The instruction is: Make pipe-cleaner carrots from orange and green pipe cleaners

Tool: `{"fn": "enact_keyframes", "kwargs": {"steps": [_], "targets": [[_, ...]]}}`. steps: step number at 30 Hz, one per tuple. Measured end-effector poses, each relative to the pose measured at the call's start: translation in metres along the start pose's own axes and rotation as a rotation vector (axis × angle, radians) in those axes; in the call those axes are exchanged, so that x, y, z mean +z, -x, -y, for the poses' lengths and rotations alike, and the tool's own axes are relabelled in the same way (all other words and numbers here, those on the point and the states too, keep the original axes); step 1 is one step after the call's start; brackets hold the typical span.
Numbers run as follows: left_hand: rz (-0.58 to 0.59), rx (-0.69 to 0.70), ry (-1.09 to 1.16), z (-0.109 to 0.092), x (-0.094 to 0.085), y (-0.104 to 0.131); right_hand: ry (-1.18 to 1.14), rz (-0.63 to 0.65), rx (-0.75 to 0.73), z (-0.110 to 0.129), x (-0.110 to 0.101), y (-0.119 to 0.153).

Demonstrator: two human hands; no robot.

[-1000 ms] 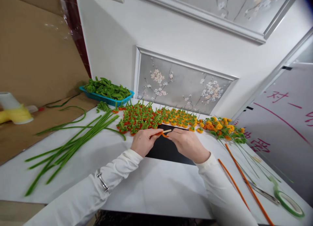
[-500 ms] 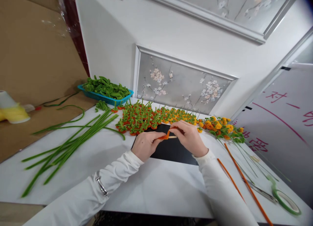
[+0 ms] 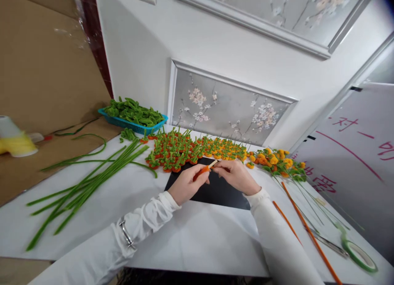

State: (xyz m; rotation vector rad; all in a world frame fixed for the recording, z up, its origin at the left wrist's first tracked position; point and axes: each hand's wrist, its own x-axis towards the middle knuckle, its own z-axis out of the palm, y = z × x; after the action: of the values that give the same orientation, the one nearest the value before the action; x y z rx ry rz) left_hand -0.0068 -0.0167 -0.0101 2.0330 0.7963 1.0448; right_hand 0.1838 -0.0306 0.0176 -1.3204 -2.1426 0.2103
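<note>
Orange pipe cleaner (image 3: 200,171) sits at frame centre above the black mat (image 3: 212,190), wound onto a pale stick (image 3: 213,163). Left hand (image 3: 187,185) pinches the orange end; right hand (image 3: 237,177) closes on the stick end. Step in hand appears to be winding; the next turn calls for steady tension and a firm pinch. Half a second ago the right hand was raised higher; it has since dropped level. Finished orange-and-green pieces (image 3: 175,149) lie just behind.
</note>
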Motion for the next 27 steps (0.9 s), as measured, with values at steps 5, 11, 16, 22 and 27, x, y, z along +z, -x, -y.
{"fn": "enact_keyframes", "kwargs": {"steps": [5, 11, 16, 22, 27], "targets": [[0.037, -0.087, 0.14, 0.002, -0.003, -0.004, 0.107, 0.017, -0.051, 0.002, 0.001, 0.002], [0.002, -0.22, 0.336, 0.006, -0.001, -0.007, 0.308, 0.073, -0.042, 0.011, -0.001, 0.007], [-0.097, -0.202, 0.298, 0.016, 0.002, -0.008, 0.446, 0.093, -0.045, 0.024, -0.005, 0.011], [-0.1, -0.178, 0.148, 0.022, 0.002, -0.007, 0.539, 0.082, -0.097, 0.031, -0.005, 0.014], [-0.076, -0.046, -0.094, 0.022, 0.001, -0.003, 0.405, 0.024, -0.142, 0.029, -0.004, 0.011]]}}
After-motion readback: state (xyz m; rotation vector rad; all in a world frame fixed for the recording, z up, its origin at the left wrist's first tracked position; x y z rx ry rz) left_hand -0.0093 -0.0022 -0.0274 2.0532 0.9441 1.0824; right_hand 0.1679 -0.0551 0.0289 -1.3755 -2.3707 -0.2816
